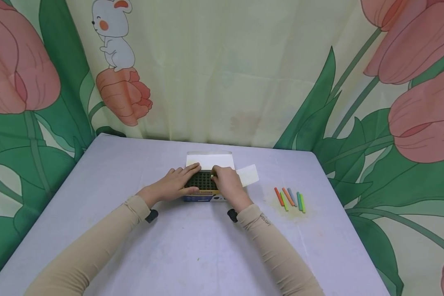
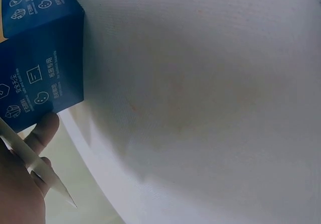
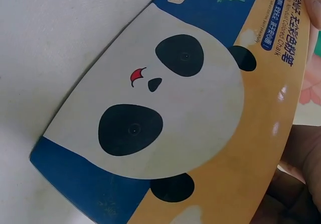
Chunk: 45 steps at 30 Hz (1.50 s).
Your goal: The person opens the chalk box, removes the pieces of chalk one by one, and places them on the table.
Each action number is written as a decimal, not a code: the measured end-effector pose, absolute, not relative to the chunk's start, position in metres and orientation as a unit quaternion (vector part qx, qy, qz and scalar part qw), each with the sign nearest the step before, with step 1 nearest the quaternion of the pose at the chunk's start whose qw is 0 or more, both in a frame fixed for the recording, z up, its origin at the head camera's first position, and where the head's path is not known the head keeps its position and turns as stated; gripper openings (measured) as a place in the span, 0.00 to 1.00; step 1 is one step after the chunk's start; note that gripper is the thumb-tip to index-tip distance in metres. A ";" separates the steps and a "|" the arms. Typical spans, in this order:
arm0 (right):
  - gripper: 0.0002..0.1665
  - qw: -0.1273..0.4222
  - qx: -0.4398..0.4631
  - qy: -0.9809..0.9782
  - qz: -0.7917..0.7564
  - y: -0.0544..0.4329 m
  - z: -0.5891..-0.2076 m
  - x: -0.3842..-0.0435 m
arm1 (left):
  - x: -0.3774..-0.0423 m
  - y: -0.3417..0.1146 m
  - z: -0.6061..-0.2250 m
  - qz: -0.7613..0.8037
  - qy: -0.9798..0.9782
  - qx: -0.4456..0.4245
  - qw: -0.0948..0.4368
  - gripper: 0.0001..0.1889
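An open chalk box stands mid-table, with a panda face on its front and blue sides. Inside it lies a dark holder with rows of round holes. My left hand rests across the box's left end, fingers extended toward the far edge and thumb along the near edge. Over the right end of the holder, my right hand pinches a small pale yellow-green chalk stick, mostly hidden by the fingers. The left wrist view shows the box's blue end beside the left fingers.
To the right, several loose chalk sticks in red, orange, blue and green lie on the white-covered table. A white box flap sticks out right; the lid stands open behind. A flowered curtain hangs beyond.
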State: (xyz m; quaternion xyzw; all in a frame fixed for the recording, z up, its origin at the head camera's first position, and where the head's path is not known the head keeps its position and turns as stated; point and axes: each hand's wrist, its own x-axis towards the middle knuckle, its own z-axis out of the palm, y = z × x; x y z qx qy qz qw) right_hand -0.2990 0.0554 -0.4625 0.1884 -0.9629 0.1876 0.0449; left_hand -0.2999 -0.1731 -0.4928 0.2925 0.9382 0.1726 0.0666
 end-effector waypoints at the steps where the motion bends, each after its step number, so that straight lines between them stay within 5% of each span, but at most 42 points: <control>1: 0.06 0.044 0.189 -0.963 0.185 0.055 -0.463 -0.299 | -0.300 -0.173 -0.493 0.172 0.938 0.292 0.067 0.44; 45: 0.10 0.044 0.180 -0.966 0.182 0.054 -0.456 -0.303 | -0.302 -0.174 -0.493 0.168 0.940 0.290 0.070 0.43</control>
